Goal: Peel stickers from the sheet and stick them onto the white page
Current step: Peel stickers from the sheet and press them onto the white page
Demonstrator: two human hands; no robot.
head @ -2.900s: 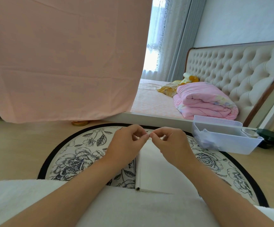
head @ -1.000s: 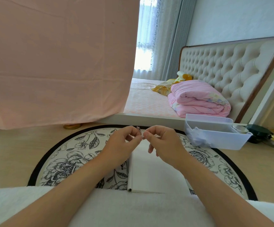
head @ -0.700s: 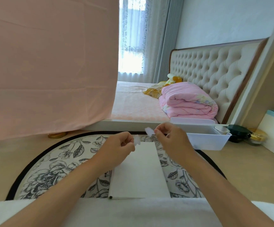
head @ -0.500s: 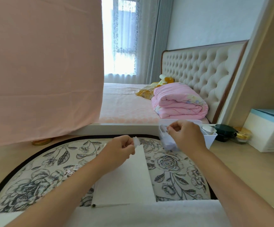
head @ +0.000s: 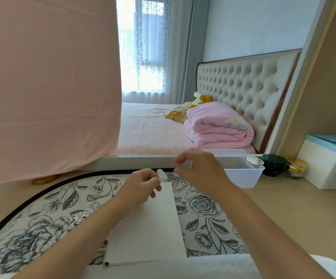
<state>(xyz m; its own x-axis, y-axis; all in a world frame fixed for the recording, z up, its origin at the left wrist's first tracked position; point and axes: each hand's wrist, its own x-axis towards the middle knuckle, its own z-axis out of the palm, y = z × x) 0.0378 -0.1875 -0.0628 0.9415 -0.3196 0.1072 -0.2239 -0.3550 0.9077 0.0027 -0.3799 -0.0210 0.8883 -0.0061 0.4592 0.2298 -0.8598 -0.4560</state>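
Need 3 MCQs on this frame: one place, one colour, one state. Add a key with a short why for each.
1. Where does the white page lie?
A. on a chair
B. on the floral mat
C. in a drawer

2. What colour is the folded quilt?
A. pink
B. green
C. black

3. What is the left hand doing?
A. lying flat on the page
B. pinching a small sticker
C. gripping a pen

Key
1 B: the flower pattern shows on both sides of the page.
2 A: the whole bundle is pink, with a faint print.
3 B: the sticker pokes out from its fingertips, above the page's far edge.
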